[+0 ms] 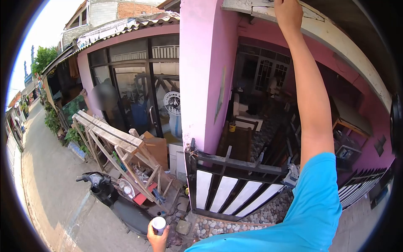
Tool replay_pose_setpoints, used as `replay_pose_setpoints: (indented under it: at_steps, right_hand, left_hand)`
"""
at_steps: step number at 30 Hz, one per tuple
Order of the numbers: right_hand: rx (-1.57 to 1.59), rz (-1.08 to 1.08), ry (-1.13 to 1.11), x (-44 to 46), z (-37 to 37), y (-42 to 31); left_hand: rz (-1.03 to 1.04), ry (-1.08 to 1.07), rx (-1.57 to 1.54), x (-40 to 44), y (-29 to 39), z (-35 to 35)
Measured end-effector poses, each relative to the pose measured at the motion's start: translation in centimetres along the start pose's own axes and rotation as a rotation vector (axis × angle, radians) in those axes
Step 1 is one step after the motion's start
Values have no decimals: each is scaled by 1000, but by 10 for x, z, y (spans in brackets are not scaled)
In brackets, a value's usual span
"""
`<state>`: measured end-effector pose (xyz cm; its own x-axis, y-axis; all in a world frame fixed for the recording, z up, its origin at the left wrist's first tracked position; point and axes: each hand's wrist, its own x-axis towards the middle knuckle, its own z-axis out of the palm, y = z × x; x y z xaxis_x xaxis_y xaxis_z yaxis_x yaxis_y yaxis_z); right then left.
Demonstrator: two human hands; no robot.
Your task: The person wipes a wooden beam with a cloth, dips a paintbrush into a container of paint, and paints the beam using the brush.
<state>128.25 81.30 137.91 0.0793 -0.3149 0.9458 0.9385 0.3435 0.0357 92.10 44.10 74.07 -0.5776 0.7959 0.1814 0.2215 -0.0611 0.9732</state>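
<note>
Left hand: the left hand is low in the view, below the pink pillar and left of its foot, with the fingers and thumb curled round a white cup.
Cup: upright in that hand, its round top facing up, seen just beside the rear of the scooter's seat; what is inside cannot be made out.
Right hand: the right hand is raised above and right of the pillar, at the pale beam; its fingertips are cut off by the top edge, so whether they pinch anything cannot be told.
Sleeve: blue, on the raised arm.
Gate: black metal with white panels, right of the pillar's foot, above pebbled paving.
Scooter: dark, left of and below the pillar.
Wooden frame: slanting, left of the pillar, near a cardboard box.
</note>
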Motion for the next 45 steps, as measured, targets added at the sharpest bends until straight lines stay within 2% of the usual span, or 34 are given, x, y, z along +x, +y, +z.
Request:
replay_pose_setpoints:
  at_steps: [1,2,4,6,8,12,13,18,20,21,23,27,30,32,33,35,36,38,42,44,45]
  right_hand:
    - [10,-99,67,1,-1,0]
    - [6,-101,70,0,1,-3]
    - [408,84,-3,-4,7,-20]
    - [619,377,-37,-10,36,-20]
    - [639,401,51,-17,58,-8]
    - [385,378,169,-17,57,30]
    - [478,485,162,-18,51,36]
    - [477,553,184,-9,26,79]
    - [555,642,173,-7,12,86]
    - [552,641,174,-7,8,93]
    - [743,685,170,-9,0,107]
    - [743,687,236,1,-16,124]
    - [600,568,212,1,-39,121]
    - [231,233,209,-2,-52,109]
    - [232,232,211,-4,-55,99]
    - [-197,-217,330,-11,-54,72]
    - [-202,-217,332,-16,-53,62]
    - [-146,-256,134,-28,-47,51]
    - [-112,-226,205,-41,-42,61]
    - [617,463,139,-45,-54,54]
    - [752,531,205,-42,-56,56]
  left_hand:
    - [15,6,5,0,0,0]
    - [18,3,3,0,-1,1]
    - [47,-5,66,0,0,1]
    - [39,-45,154,1,8,-1]
    - [36,-82,248,4,15,-2]
    - [-11,-110,174,2,2,0]
    - [4,-113,182,1,3,0]
    - [3,-150,181,2,12,2]
    - [-15,-169,175,3,15,2]
    - [-13,-172,175,4,17,3]
    - [-25,-206,121,5,22,6]
    - [8,-218,201,5,43,12]
    - [19,-213,171,4,43,14]
    - [-5,-212,138,2,45,14]
    - [-3,-210,136,2,45,13]
    - [2,-217,121,2,44,13]
    - [6,-220,121,2,42,13]
    - [11,-218,114,2,40,13]
    - [19,-212,116,-2,45,13]
    - [42,-205,123,-4,42,14]
    - [45,-205,121,-4,41,14]
